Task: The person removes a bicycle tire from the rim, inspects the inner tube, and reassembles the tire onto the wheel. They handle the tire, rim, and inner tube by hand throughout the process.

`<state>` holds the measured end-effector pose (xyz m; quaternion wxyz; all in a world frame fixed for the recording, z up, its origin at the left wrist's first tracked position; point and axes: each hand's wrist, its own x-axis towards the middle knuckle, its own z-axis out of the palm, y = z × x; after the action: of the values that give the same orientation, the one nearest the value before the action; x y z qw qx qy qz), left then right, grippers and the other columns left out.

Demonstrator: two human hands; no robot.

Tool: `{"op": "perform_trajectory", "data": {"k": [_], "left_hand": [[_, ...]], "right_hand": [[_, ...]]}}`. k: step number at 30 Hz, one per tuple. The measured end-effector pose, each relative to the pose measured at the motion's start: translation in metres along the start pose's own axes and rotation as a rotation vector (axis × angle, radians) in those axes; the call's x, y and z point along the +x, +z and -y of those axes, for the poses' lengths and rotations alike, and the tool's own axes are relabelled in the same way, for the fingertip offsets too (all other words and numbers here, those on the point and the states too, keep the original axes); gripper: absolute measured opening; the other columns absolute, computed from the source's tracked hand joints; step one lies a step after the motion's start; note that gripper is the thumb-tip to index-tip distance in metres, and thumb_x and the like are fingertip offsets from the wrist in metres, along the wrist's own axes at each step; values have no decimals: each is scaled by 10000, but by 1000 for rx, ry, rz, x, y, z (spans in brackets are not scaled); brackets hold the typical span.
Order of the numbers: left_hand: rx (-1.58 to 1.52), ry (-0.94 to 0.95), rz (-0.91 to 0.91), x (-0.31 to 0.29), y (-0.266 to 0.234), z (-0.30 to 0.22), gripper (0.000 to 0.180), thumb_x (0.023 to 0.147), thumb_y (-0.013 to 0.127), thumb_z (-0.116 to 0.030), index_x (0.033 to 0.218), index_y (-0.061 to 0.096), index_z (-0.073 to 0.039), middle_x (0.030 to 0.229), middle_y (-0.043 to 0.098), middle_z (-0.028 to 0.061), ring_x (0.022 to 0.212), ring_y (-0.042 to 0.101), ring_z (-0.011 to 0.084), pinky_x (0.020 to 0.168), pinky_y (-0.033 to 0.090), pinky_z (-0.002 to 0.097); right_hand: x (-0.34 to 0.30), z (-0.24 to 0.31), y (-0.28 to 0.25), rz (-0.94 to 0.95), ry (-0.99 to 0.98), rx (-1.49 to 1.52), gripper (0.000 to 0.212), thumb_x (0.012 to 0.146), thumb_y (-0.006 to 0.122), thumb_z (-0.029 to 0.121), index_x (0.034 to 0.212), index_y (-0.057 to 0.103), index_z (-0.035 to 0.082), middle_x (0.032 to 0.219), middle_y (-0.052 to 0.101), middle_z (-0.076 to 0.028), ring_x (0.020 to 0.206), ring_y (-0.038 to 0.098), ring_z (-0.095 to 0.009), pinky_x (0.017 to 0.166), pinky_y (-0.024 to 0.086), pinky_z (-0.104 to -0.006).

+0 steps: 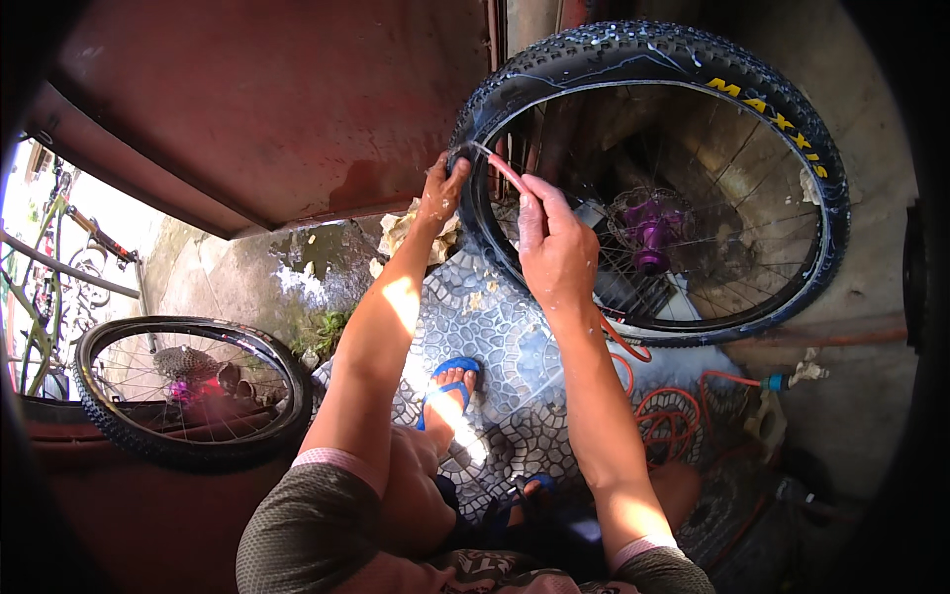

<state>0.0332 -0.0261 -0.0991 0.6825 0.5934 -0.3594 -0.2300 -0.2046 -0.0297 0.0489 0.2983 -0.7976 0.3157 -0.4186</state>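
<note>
A bicycle wheel (594, 64) with a wet, knobby black tyre and a purple hub (648, 233) stands tilted in front of me. White foam and streaks mark its tyre. My left hand (444, 190) is closed on the tyre's left side, its fingers partly hidden behind the rubber. In my right hand (559, 243) is the end of a red-orange hose (508, 173), gripped with the thumb along it. The hose end points at the tyre beside my left hand, with water coming out there. Below my right hand, the hose runs down to loose coils (668, 421) on the floor.
A second bicycle wheel (188, 460) with a cassette leans at the lower left. Bicycles (45, 257) stand beyond it. A dark red metal panel (297, 109) rises at the upper left. Stone-patterned flooring (495, 297) lies below, and a teal hose connector (775, 381) is at right.
</note>
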Motion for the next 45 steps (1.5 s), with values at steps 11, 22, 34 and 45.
{"op": "perform_trajectory", "data": {"k": [11,22,34,45], "left_hand": [[101,-51,-34,6,-2,-2,890,879,774,-624,1381,545,75,1245,694,179,1135,641,232,1004,497,357],[443,414,-54,40,53,-161,745,798,855,-566,1197,659,33,1010,728,259,944,741,363,815,569,435],[265,90,125,44,-11,-99,638,1076,416,-620,1148,657,-33,949,653,54,916,565,148,843,491,362],[810,420,257,79,101,-252,776,1007,455,-707,1073,590,54,1101,666,346,1080,643,511,929,500,537]], "right_hand": [[35,11,-61,-309,-22,87,230,1036,642,182,1202,721,44,1027,768,-180,874,767,-294,748,576,-354],[43,21,-65,-32,2,-23,250,1021,649,213,1216,710,69,1028,756,-194,875,738,-384,748,571,-416],[84,62,-54,-128,-135,-353,230,1025,619,255,1141,750,106,955,742,-169,868,711,-405,762,559,-491],[91,52,-158,-423,-74,-399,236,1004,631,230,1176,777,160,1057,767,-164,914,744,-362,799,581,-441]]}}
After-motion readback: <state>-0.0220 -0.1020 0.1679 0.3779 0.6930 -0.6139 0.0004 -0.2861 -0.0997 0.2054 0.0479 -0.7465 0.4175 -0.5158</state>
